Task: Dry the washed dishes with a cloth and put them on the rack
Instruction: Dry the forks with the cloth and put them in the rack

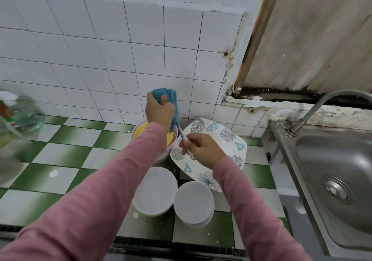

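Soft even daylight, faint shadows; wide-angle bowing blurs the bottles (14, 115) at left.

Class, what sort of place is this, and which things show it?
Probably a home kitchen: a steel sink with a tap, stacked white plates on the tiled counter, and the left hand holding a blue cloth against a utensil gripped by the right hand.
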The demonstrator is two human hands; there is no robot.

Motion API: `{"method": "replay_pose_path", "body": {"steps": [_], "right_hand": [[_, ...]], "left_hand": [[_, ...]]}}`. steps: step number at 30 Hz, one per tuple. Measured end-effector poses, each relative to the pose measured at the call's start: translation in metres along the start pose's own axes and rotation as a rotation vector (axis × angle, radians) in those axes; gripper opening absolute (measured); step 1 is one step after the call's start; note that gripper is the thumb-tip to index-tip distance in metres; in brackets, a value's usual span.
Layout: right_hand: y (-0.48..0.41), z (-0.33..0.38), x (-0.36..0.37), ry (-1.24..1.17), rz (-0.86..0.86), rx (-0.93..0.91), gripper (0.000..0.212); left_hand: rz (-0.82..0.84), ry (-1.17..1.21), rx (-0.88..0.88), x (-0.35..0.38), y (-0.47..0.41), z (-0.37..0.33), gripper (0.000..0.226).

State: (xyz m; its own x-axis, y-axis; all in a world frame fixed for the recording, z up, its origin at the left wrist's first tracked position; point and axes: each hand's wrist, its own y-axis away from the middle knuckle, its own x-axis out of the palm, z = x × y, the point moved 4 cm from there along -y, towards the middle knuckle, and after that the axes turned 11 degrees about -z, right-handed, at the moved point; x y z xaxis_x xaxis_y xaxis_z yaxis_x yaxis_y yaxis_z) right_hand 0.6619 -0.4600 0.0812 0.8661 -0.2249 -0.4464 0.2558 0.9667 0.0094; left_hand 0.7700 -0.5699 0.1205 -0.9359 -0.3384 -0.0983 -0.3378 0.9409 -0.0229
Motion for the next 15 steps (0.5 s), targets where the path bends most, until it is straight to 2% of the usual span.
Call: {"method": "replay_pose_path", "body": {"steps": [4, 7, 10, 15], "right_hand": [[0.002, -0.003, 0.011, -0.255, 0.008, 0.127, 0.024], [0.001, -0.004, 0.014, -0.43, -0.023, 0.137, 0.029], [0.0, -0.006, 0.014, -0.407, -0.041, 0.095, 0.032], [0.0, -0.009, 0.003, -0.253, -0.067, 0.072, 0.034]], "left_hand": [[0.044, 0.016, 0.054, 0.001, 0.004, -0.002, 0.022], [0.051, 0.015, 0.064, -0.004, 0.004, 0.0, 0.018], [0.019, 0.023, 0.046, -0.011, -0.002, 0.004, 0.01], [0.031, -0.037, 0.151, -0.019, -0.001, 0.009, 0.021]]}}
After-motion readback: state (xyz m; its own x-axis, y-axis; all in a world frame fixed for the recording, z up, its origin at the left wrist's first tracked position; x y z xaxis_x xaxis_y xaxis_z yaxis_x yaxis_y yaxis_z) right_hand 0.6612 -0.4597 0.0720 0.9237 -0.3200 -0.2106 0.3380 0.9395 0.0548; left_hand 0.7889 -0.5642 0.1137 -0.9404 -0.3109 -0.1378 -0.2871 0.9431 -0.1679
